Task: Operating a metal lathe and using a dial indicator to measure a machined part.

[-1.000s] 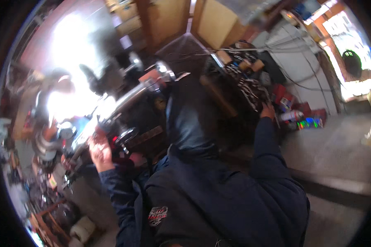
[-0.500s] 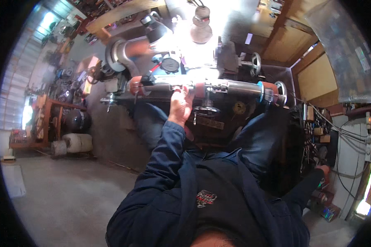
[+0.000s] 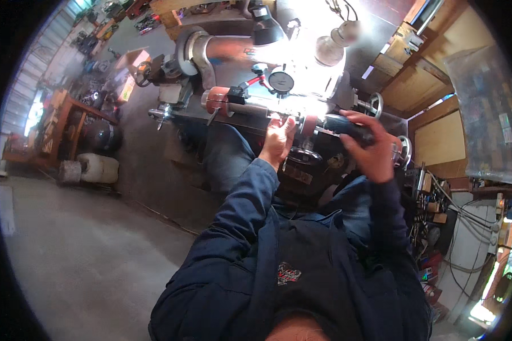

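Bare, palm toward me, my left hand (image 3: 278, 141) has its fingers closed at the middle of the machine's metal shaft (image 3: 250, 109). Whatever its fingertips grip is hidden by glare. My right hand (image 3: 375, 149) is wrapped round a dark cylinder (image 3: 347, 126), held over the right part of the machine. Just behind the left hand stands a round dial indicator (image 3: 280, 82) on a red arm, which rises from a black block base (image 3: 237, 95). That base sits on a reddish housing (image 3: 216, 101). Below the shaft, between the hands, is a handwheel (image 3: 305, 155).
A lamp (image 3: 331, 50) throws strong glare over the machine. More handwheels (image 3: 375, 104) stand at the right. A motor-like reddish cylinder (image 3: 233, 50) lies behind. Shelves of tools (image 3: 429, 196) are at my right; a white container (image 3: 98, 169) lies on the floor at the left.
My right hand has come from the lower right up to the machine with the dark cylinder in it. The left hand stays at the shaft. The whole view has shifted and tilted.
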### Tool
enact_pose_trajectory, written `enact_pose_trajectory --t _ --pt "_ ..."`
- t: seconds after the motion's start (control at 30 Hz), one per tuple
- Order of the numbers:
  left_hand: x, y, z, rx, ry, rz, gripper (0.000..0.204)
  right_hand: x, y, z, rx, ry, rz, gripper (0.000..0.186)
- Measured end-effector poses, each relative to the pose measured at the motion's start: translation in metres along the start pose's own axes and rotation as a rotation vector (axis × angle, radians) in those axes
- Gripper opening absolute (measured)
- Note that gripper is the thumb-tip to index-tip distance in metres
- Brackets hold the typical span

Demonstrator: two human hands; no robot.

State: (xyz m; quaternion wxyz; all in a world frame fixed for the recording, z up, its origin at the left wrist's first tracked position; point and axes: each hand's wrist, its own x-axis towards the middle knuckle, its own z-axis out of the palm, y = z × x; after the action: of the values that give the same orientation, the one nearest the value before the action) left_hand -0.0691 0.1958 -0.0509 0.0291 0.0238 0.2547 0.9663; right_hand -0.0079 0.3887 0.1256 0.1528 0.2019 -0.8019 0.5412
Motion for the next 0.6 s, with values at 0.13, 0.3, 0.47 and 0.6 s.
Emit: enact_pose_trajectory --t 0.13,0.3,0.47,0.6 --pt "0.001 0.001 -0.001 0.065 -0.022 0.047 0.018 0.014 -0.005 0.072 -0.160 -0.112 0.166 0.039" --pt "-0.003 0.007 0.001 -0.003 0.017 -0.103 0.019 0.026 0.012 0.117 -0.563 -0.131 -0.147 0.043" --pt "-0.009 0.008 0.000 0.065 0.010 -0.099 0.022 0.026 0.026 0.132 -0.666 -0.158 -0.303 0.041" --pt "-0.006 0.005 -0.003 -0.048 -0.003 -0.084 0.025 0.026 0.030 0.136 -0.633 -0.174 -0.400 0.044"
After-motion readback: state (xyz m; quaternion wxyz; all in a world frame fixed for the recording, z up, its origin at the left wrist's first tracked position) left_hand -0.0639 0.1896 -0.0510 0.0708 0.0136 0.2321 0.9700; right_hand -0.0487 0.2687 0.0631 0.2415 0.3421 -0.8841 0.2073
